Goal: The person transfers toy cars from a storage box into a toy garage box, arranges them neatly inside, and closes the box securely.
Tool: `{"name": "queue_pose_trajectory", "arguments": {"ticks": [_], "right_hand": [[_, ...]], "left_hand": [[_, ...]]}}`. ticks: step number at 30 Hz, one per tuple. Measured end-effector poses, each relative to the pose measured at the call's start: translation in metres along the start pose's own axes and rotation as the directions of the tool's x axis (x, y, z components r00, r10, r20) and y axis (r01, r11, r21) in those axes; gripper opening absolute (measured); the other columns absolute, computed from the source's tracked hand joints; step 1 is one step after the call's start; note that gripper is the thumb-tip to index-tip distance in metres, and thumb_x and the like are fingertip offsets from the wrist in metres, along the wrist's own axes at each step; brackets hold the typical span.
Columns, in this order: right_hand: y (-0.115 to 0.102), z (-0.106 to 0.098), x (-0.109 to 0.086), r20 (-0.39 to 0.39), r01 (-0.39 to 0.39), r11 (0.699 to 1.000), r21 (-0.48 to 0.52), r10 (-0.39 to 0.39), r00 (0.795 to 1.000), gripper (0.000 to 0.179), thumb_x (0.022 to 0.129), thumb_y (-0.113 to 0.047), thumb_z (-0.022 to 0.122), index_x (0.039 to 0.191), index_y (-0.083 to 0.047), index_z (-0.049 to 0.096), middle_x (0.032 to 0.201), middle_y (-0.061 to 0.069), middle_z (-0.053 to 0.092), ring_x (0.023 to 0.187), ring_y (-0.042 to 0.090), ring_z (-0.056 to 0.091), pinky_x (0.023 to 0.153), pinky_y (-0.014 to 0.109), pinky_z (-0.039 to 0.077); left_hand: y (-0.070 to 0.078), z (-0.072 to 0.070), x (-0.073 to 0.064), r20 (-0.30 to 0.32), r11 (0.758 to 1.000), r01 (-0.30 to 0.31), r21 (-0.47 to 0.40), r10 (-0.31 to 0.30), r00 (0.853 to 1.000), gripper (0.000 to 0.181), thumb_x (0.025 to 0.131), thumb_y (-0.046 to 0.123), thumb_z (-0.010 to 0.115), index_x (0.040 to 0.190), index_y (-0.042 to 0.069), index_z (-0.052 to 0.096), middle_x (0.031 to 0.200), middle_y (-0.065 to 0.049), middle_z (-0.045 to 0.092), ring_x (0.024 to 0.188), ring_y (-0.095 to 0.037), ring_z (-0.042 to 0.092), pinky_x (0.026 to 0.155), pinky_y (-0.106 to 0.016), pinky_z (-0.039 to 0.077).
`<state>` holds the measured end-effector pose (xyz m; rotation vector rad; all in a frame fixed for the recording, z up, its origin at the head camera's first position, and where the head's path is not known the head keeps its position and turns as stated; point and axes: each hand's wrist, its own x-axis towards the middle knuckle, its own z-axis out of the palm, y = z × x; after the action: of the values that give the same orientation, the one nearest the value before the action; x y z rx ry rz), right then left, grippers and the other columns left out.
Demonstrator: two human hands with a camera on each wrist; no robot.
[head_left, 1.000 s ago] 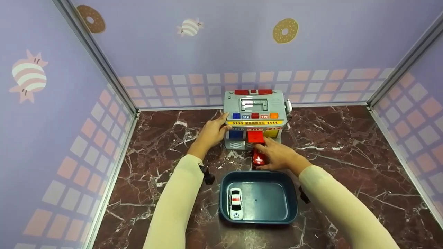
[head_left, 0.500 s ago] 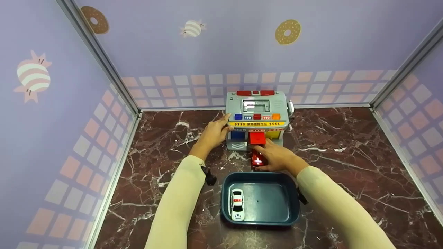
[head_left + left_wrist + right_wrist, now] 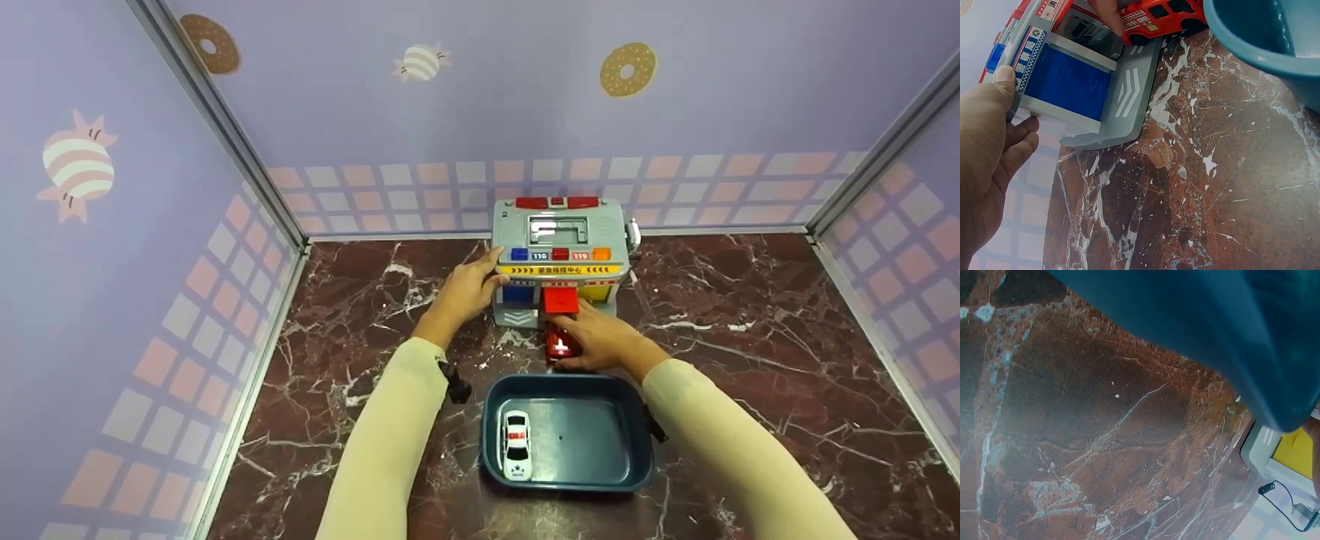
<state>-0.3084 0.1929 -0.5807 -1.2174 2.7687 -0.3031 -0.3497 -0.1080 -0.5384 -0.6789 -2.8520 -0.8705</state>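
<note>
Pinching red toy vehicle (image 3: 561, 343) w/ R hand (image 3: 600, 337) rn, thumb by the tray-side end, fingertips up nr the inner end. Bracing toy garage (image 3: 559, 268) w/ L hand (image 3: 465, 292), fingers laid on its side + front corner, not clenched. Got vehicle's inner end at the grey ramp (image 3: 1134, 107), just below raised red flap (image 3: 561, 301), other end out twd dark blue tray (image 3: 577, 435). Can't tell abt wheel contact, partly hidden by the fingers. Looks like lining up w/ open mid bay (image 3: 1085, 31), so keep it square, stay low to clear the flap, push slow + straight from the rear, slide fingertips back early to dodge a jam. Press L hand firm, prob needed vs garage twisting. Mind knuckles on flap edge, prob easy to snag. Leave blue door (image 3: 1067, 81) + yellow door (image 3: 606, 291) alone, both down. Watch R wrist nr tray rim, tight there; no need to touch white toy car (image 3: 517, 446) inside, over on the L
</note>
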Motion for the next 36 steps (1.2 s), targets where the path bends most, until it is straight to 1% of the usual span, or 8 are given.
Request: {"name": "queue_pose_trajectory", "arguments": {"ticks": [3, 9, 13, 16, 20, 25, 31, 36], "right_hand": [[0.001, 0.001, 0.0, -0.006, 0.004, 1.0, -0.009, -0.004, 1.0, 0.091, 0.094, -0.049, 0.086, 0.164, -0.009, 0.045, 0.158, 0.033, 0.053, 0.15, 0.052, 0.048, 0.127, 0.064, 0.045], [0.001, 0.001, -0.004, 0.006, -0.032, 0.999, -0.031, 0.032, 0.999, 0.093, 0.098, -0.055, 0.081, 0.17, -0.013, 0.04, 0.166, 0.038, 0.043, 0.154, 0.058, 0.043, 0.125, 0.067, 0.046], [0.001, 0.002, -0.009, -0.042, -0.014, 0.997, -0.081, 0.011, 0.999, 0.089, 0.099, -0.054, 0.081, 0.17, -0.014, 0.044, 0.165, 0.039, 0.043, 0.149, 0.059, 0.049, 0.117, 0.069, 0.052], [0.002, 0.005, -0.011, -0.084, 0.008, 0.994, -0.11, -0.018, 0.996, 0.087, 0.1, -0.051, 0.081, 0.17, -0.014, 0.045, 0.164, 0.039, 0.043, 0.147, 0.056, 0.051, 0.116, 0.068, 0.053], [0.001, 0.009, -0.016, -0.116, 0.022, 0.988, -0.155, -0.04, 0.992, 0.082, 0.102, -0.05, 0.079, 0.168, -0.014, 0.047, 0.163, 0.04, 0.044, 0.147, 0.06, 0.051, 0.113, 0.07, 0.055], [-0.001, 0.011, -0.02, -0.151, 0.039, 0.981, -0.191, -0.069, 0.986, 0.08, 0.102, -0.051, 0.078, 0.166, -0.012, 0.051, 0.155, 0.037, 0.052, 0.14, 0.059, 0.057, 0.108, 0.068, 0.059], [0.0, 0.015, -0.024, -0.24, 0.068, 0.956, -0.285, -0.14, 0.961, 0.072, 0.099, -0.048, 0.082, 0.158, -0.013, 0.061, 0.149, 0.032, 0.06, 0.132, 0.053, 0.064, 0.102, 0.063, 0.064], [0.004, 0.018, -0.026, -0.33, 0.118, 0.925, -0.362, -0.246, 0.911, 0.068, 0.093, -0.045, 0.089, 0.15, -0.012, 0.069, 0.144, 0.028, 0.066, 0.126, 0.048, 0.07, 0.098, 0.057, 0.067]], "left_hand": [[0.0, 0.0, 0.0, 0.005, 1.0, 0.008, 0.006, -0.008, 1.0, 0.068, 0.112, 0.043, 0.06, 0.17, 0.011, 0.045, 0.17, -0.014, 0.048, 0.153, -0.041, 0.054, 0.131, -0.051, 0.043], [0.0, 0.0, -0.001, 0.004, 1.0, 0.005, 0.011, -0.005, 1.0, 0.068, 0.112, 0.042, 0.06, 0.17, 0.011, 0.044, 0.171, -0.013, 0.048, 0.154, -0.042, 0.054, 0.133, -0.05, 0.041], [0.0, 0.0, -0.001, -0.019, 1.0, -0.027, 0.011, 0.028, 0.999, 0.068, 0.111, 0.04, 0.062, 0.169, 0.008, 0.046, 0.166, -0.016, 0.054, 0.145, -0.046, 0.062, 0.128, -0.053, 0.047], [-0.001, 0.0, 0.0, -0.036, 0.999, -0.044, 0.014, 0.044, 0.998, 0.068, 0.11, 0.04, 0.063, 0.167, 0.006, 0.048, 0.163, -0.018, 0.058, 0.14, -0.047, 0.065, 0.125, -0.054, 0.05], [-0.003, 0.002, 0.001, -0.031, 0.999, -0.037, 0.021, 0.037, 0.999, 0.068, 0.11, 0.041, 0.062, 0.167, 0.007, 0.048, 0.164, -0.018, 0.056, 0.144, -0.045, 0.063, 0.127, -0.053, 0.048], [-0.003, 0.002, 0.001, -0.015, 0.999, -0.013, 0.029, 0.014, 1.0, 0.068, 0.111, 0.042, 0.061, 0.169, 0.009, 0.046, 0.166, -0.016, 0.054, 0.147, -0.044, 0.061, 0.129, -0.052, 0.046], [-0.001, 0.0, 0.0, -0.009, 0.999, -0.011, 0.031, 0.012, 1.0, 0.068, 0.111, 0.042, 0.061, 0.169, 0.011, 0.046, 0.168, -0.015, 0.052, 0.149, -0.044, 0.058, 0.129, -0.053, 0.046], [-0.001, 0.0, 0.0, -0.011, 0.999, -0.01, 0.037, 0.01, 1.0, 0.067, 0.112, 0.041, 0.06, 0.169, 0.011, 0.046, 0.168, -0.015, 0.052, 0.149, -0.045, 0.058, 0.129, -0.054, 0.045]]}}
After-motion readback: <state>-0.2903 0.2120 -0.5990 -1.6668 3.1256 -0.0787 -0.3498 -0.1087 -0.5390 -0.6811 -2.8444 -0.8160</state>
